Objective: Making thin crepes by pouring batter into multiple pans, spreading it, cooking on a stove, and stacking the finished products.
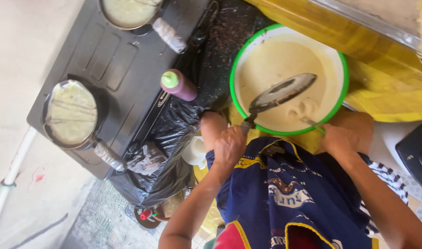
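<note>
while the left hand (229,146) grips a flat round pan (283,92), the right hand (340,138) clasps a ladle (307,121) in creamy batter (275,64).

Cream batter fills a white bowl (288,78) with a green rim; the bottle (179,85) is purple, capped lime-green; the apron (284,193) looks navy with yellow trim.

Single head view, steep downward, close over lap; bowl (289,78) ahead, stove (114,69) at left.
</note>
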